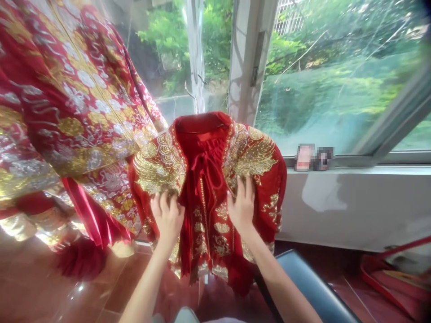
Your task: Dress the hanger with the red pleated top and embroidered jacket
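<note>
1. Jacket (210,197), one, red, with gold and silver embroidery at the shoulders, chest and hem. Hangs upright in the middle of the view, front towards the person, before the window (323,103).
2. Ties (213,172), red, looped at the jacket's front, just below the collar opening.
3. Left hand (167,215), bare, fingers apart and bent, touching the jacket front below the gold shoulder work on the person's left.
4. Right hand (242,207), bare, fingers apart, touching the opposite front panel, thumb towards the opening. Whether either hand pinches the cloth cannot be told from this view.
5. Hook (190,91), metal, thin and curved, above the collar.
6. Robe (84,89), red, heavily worked in gold and silver, hanging at far left, beside the jacket.
7. Two small objects (305,157), blurred, side by side on the windowsill (380,171).
8. Seat (310,278), dark, smooth-topped, lower right, near the right forearm.
9. Floor (114,291), reddish, tiled, shiny.
</note>
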A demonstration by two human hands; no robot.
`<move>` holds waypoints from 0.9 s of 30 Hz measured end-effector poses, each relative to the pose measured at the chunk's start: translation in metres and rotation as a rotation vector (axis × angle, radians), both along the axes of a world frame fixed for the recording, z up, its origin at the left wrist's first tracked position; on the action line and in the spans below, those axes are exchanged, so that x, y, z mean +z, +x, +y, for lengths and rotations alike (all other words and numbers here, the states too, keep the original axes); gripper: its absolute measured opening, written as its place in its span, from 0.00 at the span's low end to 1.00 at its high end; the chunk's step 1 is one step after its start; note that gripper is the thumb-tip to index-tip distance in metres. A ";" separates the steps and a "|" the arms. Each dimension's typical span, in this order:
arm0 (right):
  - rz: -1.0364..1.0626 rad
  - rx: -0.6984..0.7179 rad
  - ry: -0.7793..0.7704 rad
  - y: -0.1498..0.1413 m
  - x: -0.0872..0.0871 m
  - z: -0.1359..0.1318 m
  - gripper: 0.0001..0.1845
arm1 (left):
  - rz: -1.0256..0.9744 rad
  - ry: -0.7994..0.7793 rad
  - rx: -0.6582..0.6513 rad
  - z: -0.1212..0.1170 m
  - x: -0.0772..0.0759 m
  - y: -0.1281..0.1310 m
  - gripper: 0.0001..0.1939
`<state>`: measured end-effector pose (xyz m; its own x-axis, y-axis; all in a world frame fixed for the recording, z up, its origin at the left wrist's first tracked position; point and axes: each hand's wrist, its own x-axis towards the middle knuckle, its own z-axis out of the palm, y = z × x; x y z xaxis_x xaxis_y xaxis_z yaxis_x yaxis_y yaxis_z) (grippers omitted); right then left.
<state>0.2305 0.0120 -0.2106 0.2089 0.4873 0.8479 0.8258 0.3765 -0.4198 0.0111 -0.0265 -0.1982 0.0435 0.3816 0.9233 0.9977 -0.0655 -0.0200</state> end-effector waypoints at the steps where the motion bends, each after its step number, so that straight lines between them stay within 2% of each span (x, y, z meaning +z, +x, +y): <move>1: 0.003 0.038 0.018 0.004 0.001 -0.003 0.25 | 0.015 -0.024 -0.005 -0.001 0.000 0.001 0.16; 4: 0.080 0.055 0.029 0.009 0.006 -0.015 0.22 | -0.040 -0.116 -0.018 0.001 0.003 0.002 0.13; 6: 0.150 0.011 -0.022 0.009 0.013 -0.022 0.19 | -0.160 -0.180 0.012 -0.001 0.009 0.003 0.11; 8: 0.220 0.026 -0.109 0.008 0.026 -0.029 0.15 | -0.318 -0.232 -0.009 -0.012 0.020 0.007 0.10; 10: 0.285 0.167 -0.164 0.004 0.043 -0.040 0.11 | -0.464 -0.228 -0.126 -0.033 0.036 0.017 0.10; 12: 0.333 0.361 -0.149 -0.004 0.062 -0.055 0.12 | -0.522 -0.175 -0.294 -0.062 0.052 0.035 0.12; 14: 0.336 0.504 -0.105 -0.018 0.076 -0.069 0.16 | -0.487 -0.120 -0.427 -0.086 0.066 0.058 0.11; 16: 0.307 0.596 -0.102 -0.034 0.080 -0.074 0.15 | -0.377 -0.082 -0.512 -0.091 0.073 0.080 0.09; 17: 0.287 0.628 -0.122 -0.041 0.078 -0.072 0.13 | -0.309 -0.092 -0.502 -0.085 0.074 0.088 0.09; 19: 0.235 0.632 -0.217 -0.049 0.066 -0.061 0.09 | -0.208 -0.221 -0.345 -0.062 0.070 0.096 0.10; 21: 0.123 0.553 -0.369 -0.044 0.053 -0.047 0.07 | -0.178 -0.468 -0.107 -0.037 0.067 0.092 0.14; 23: -0.019 0.497 -0.512 -0.027 0.050 -0.039 0.03 | -0.168 -0.684 -0.002 -0.026 0.071 0.081 0.17; 25: -0.125 0.562 -0.572 0.001 0.068 -0.036 0.04 | -0.135 -0.753 -0.062 -0.031 0.090 0.068 0.15; 26: -0.144 0.607 -0.548 0.016 0.085 -0.034 0.07 | -0.121 -0.708 -0.110 -0.036 0.106 0.063 0.13; 27: -0.134 0.643 -0.458 0.030 0.107 -0.030 0.10 | -0.116 -0.612 -0.159 -0.040 0.125 0.059 0.11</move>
